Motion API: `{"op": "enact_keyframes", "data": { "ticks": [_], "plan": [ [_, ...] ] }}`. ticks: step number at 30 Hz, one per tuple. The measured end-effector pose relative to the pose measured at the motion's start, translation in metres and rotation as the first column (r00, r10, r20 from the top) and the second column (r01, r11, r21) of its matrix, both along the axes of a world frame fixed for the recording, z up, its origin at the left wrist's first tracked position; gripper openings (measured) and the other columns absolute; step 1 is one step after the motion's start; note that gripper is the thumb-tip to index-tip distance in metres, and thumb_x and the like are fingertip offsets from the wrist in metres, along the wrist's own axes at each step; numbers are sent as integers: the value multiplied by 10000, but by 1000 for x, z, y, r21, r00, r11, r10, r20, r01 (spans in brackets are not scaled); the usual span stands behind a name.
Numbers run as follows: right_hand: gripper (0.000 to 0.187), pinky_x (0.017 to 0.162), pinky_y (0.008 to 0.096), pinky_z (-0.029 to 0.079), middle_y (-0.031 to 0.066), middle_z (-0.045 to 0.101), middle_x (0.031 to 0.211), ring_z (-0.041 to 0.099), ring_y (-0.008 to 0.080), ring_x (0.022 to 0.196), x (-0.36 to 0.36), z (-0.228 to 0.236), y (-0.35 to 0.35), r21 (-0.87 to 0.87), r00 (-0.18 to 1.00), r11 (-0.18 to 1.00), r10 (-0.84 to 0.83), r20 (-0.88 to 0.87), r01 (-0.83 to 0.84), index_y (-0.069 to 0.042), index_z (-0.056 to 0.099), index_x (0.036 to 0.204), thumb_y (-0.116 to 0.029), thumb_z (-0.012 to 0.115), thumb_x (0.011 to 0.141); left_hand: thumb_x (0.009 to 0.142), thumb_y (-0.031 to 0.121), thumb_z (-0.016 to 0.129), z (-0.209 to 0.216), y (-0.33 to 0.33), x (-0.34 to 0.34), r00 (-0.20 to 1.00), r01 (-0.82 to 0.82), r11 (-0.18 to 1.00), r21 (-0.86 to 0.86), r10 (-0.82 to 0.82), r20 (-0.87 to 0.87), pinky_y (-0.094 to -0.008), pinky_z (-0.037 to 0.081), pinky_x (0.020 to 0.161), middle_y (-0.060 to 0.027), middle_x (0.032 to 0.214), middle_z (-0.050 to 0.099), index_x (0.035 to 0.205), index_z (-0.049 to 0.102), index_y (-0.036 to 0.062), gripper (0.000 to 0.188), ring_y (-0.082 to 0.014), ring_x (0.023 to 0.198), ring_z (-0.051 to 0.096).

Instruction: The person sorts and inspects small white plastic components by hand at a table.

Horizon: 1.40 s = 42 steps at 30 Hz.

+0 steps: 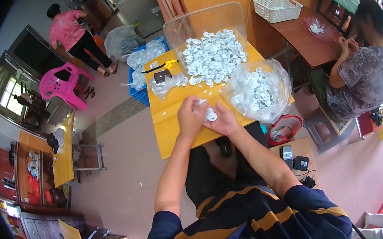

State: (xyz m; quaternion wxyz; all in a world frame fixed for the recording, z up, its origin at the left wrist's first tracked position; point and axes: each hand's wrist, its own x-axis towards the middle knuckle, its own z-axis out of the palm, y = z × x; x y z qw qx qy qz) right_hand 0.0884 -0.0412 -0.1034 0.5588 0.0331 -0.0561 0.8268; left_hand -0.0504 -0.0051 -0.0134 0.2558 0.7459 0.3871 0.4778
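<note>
My left hand (190, 116) is above the front of the yellow wooden table (168, 138), its fingers pinched around a small white piece (202, 101). Palm up beside it, my right hand (224, 121) holds a few round white plastic pieces (211, 116) at its fingers. The two hands nearly meet. Beyond them spreads a large heap of similar white round pieces (215, 56), lying against a clear plastic bin (203, 13). To the right of the heap, a clear plastic bag (278, 80) holds more of them. Small white bits lie scattered between the heap and my hands.
A dark small box (162, 76) and a yellow-handled tool (167, 65) lie at the table's left. Behind stands a blue crate (140, 94) of bagged parts. A seated person (358, 64) works at a brown table on the right. Another person (72, 31) stands far left near a pink chair (62, 84).
</note>
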Motion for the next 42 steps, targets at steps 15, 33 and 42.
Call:
{"op": "enact_keyframes", "data": {
  "ticks": [15,33,42],
  "plan": [
    [314,969,427,540,113,676,1121,653,286,1096,7,90,-11,-252,962,934,-220,159,255,-54,632,1159,-325,565,1016,892,273,673,55,-40,27,969,168,865,473,-57,-239,-475,429,995,-182,1179,617,1100,641,65,295,-390,1135,561],
    [480,1020,474,455,156,570,1320,535,332,1230,184,83,19,272,-78,534,-357,931,801,-22,565,1323,-160,667,875,864,206,709,-53,56,-15,942,-122,987,106,149,-301,-482,416,1078,-235,1324,555,1319,552,-6,526,-417,1265,508],
    [448,1178,505,298,249,532,1389,443,448,1350,135,109,-20,925,-910,364,-339,239,108,-14,577,1285,-51,647,843,837,221,733,-46,131,0,776,-263,965,15,221,-591,-499,380,1147,-282,1516,410,1433,493,45,666,-449,1401,394]
  ]
}}
